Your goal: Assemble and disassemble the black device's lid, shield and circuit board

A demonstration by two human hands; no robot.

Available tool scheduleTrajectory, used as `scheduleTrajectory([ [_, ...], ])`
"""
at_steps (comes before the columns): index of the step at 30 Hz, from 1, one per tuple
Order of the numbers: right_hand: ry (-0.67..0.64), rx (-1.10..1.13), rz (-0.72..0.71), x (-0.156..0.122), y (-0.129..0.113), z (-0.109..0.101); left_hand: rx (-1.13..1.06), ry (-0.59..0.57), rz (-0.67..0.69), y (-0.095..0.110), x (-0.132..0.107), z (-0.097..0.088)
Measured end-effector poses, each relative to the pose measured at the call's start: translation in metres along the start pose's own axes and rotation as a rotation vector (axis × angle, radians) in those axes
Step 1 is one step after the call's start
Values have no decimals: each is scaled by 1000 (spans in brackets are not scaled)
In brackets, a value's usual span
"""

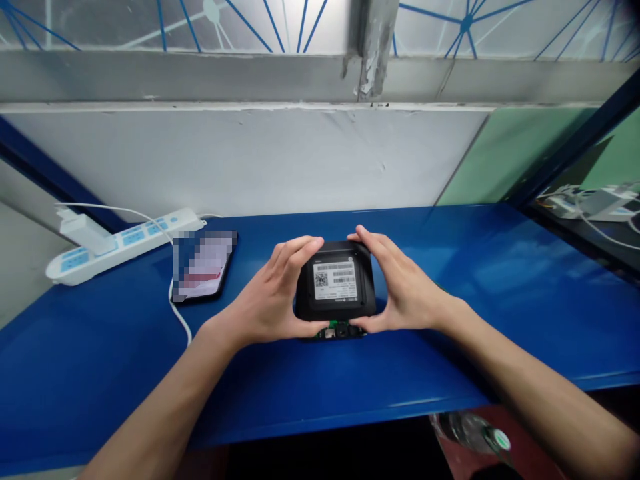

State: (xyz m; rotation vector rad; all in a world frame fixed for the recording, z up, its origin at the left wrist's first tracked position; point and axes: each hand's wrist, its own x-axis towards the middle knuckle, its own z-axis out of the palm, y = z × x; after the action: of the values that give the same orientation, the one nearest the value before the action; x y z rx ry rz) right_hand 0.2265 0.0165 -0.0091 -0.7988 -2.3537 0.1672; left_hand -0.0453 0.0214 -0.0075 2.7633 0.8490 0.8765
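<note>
Blue counter (320, 390): smooth and glossy, spanning the view, its front edge nearest the person.
Floor (530, 443): reddish, seen below that edge at right, where a clear plastic bottle (467, 430) shows.
Left hand (277, 293): clamped on the casing's left side, thumb at the near edge, fingers at the far corner.
Right hand (407, 290): clamped on the right side, thumb and fingers placed likewise.
Black casing (336, 283): between the hands, above the middle of the counter; whether it touches the surface I cannot tell.
Casing's direction: labelled face up towards the person; outline nearly square, so no clear long axis.
Green circuit board (333, 325): just under the near edge, its row of connectors running left to right and facing the person.
Phone (205, 267): flat, left of the hands, screen up, a white cable (183, 319) beside it.
Power strip (133, 241): white, slanting along the counter's far left.
Wall (280, 160): pale panel behind, green panel (480, 160) at right.
Upper panes (285, 27): blue line pattern, split by a worn grey post (379, 43).
</note>
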Motion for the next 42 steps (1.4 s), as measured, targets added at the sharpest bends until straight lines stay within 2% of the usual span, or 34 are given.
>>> scheduleTrajectory([
  [10, 10, -1, -1, 0, 2, -1, 23, 26, 9, 1, 2, -1],
  [18, -91, 27, 78, 0, 0, 0, -42, 10, -46, 3, 2, -3],
  [26, -206, 28, 99, 0, -4, -2, -201, -199, -261, 8, 0, -10],
  [31, -276, 43, 143, 1, -7, 0, -182, -301, -271, 9, 0, -10],
  [42, -364, 41, 183, 3, -10, 3, -185, -398, -339, 12, 0, -10],
])
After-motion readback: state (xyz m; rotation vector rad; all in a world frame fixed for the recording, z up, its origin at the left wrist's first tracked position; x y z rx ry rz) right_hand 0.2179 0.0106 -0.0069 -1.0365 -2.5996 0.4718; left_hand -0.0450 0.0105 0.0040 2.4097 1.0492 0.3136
